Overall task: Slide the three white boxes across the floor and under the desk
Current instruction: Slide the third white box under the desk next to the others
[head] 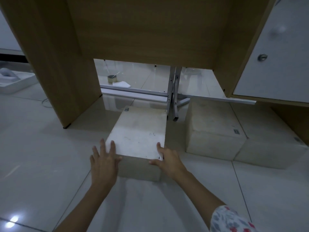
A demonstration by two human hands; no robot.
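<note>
A white box (139, 131) lies on the tiled floor, its far end inside the opening of the wooden desk (142, 27). My left hand (104, 162) rests flat against its near left corner, fingers spread over the top edge. My right hand (167, 159) presses on the near right corner, fingers over the edge. Neither hand wraps around the box. To the right, a second white box (215, 124) sits partly under the desk, and a third white box (270, 151) sits beside it further right.
The desk's left side panel (63, 77) stands left of the box. A white cabinet door (275, 56) with a lock hangs at right. Metal legs (173, 96) and rails cross behind the opening. A tape roll (112, 79) and a white tray (15, 81) lie beyond.
</note>
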